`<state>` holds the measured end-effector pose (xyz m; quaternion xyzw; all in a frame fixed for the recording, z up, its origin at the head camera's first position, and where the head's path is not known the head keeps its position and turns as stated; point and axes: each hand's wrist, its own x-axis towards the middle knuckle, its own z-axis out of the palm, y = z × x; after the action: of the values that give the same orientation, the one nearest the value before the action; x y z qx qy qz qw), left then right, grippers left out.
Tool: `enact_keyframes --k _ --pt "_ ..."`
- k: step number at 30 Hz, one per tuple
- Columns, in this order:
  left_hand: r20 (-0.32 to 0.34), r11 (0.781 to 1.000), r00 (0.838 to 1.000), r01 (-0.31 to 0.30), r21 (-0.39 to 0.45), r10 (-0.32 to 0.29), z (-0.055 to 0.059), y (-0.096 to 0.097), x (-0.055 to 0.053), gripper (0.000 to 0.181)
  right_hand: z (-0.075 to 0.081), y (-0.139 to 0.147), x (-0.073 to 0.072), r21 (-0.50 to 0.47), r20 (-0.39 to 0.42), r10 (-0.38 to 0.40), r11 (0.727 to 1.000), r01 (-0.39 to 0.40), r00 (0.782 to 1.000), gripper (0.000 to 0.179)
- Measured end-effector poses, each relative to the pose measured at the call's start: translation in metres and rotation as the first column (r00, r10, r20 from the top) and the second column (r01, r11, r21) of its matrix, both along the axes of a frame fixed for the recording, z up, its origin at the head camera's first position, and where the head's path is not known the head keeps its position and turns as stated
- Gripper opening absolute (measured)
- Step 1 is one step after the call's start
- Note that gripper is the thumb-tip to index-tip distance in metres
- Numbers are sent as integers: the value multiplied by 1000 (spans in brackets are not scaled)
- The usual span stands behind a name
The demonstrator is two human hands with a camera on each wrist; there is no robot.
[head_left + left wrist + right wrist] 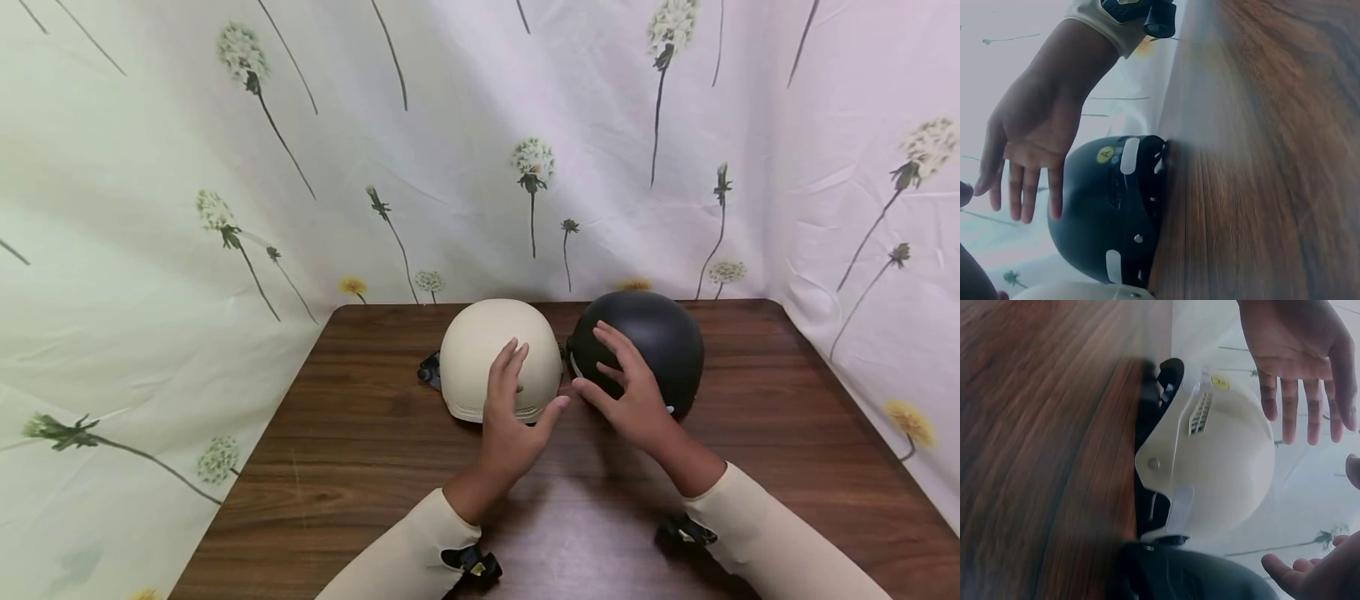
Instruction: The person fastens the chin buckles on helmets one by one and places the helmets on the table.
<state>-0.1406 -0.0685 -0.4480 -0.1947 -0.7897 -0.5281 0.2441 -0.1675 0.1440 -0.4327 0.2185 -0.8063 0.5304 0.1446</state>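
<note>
Cream helmet (472, 358) beside black helmet (670, 337), wooden desk (337, 492), left hand (512, 429) and right hand (639, 406) raised nearby, fingers spread.

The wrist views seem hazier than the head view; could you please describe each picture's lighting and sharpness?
Head view: fairly sharp, greenish cast on the cloth backdrop at left, soft sheen on the table; left wrist: bluish haze, backdrop washed out behind the black helmet; right wrist: hazy too, with the table dim and soft.
</note>
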Motion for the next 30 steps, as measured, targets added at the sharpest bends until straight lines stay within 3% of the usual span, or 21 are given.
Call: enact_keyframes --k 7,12,16,19,23,30 --pt "49 997 996 68 36 -70 4 17 -6 84 -1 24 2 -71 -90 -76 995 70 993 67" --pt "111 987 982 145 73 -152 2 26 -7 87 -1 38 6 -168 -146 -76 984 51 986 61" --pt "160 982 970 175 66 -184 -3 31 -7 90 -3 45 8 -221 -212 -109 973 61 971 55" --pt "188 981 963 183 58 -191 -5 37 -9 92 -7 52 8 -246 -244 -172 963 111 954 52" --pt "221 981 955 187 59 -195 -6 43 -11 95 -12 61 8 -257 -212 -276 941 219 937 49" --pt "244 980 949 199 23 -199 -7 52 -16 94 -15 78 4 -206 -74 -413 897 391 908 51"
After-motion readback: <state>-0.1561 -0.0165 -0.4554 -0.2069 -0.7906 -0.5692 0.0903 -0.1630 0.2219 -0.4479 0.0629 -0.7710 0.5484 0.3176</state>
